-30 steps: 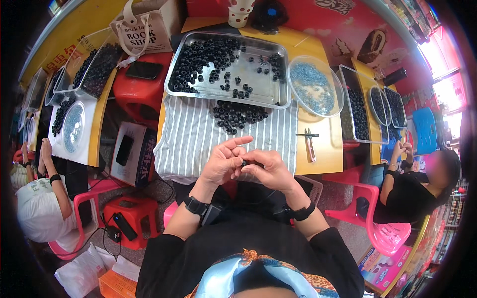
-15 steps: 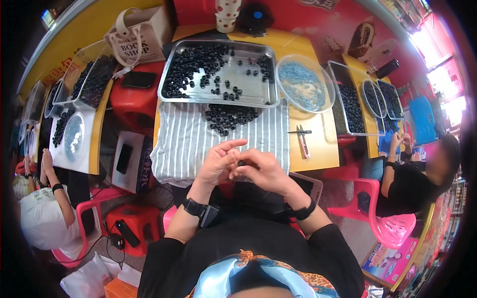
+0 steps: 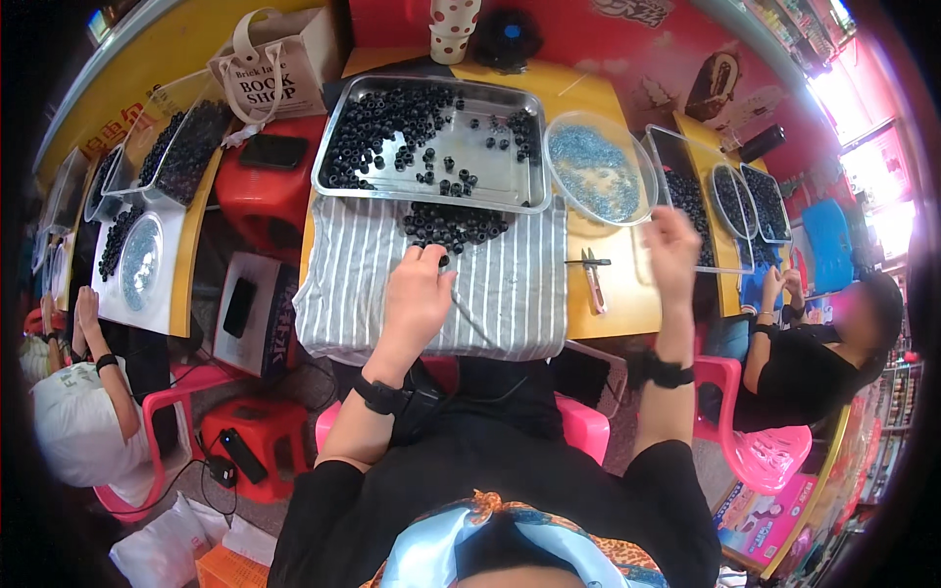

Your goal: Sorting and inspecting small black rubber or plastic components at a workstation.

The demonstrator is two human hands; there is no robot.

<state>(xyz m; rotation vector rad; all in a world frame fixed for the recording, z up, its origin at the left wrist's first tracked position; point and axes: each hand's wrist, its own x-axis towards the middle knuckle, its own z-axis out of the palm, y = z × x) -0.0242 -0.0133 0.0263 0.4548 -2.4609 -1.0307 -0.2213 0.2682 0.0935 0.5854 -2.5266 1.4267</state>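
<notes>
Blk beads (image 3: 459, 226): L hand (image 3: 417, 297) curled at pile's edge; R hand (image 3: 672, 251) curled nr clear tub (image 3: 646, 183); can't tell grips.

The small round beads (image 3: 456, 227) are black, the rectangular metal tray (image 3: 505, 176) silver, the flat cloth (image 3: 358, 279) grey with white stripes, the tiny loose grains (image 3: 586, 155) pale blue, the worktop (image 3: 629, 299) yellow.

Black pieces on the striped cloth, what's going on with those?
A person's left hand is at the near edge of the heap of small black pieces on the striped cloth. Their right hand is raised beside the clear round tub of blue bits; whether it holds anything is unclear. More black pieces lie in the metal tray beyond.
</notes>
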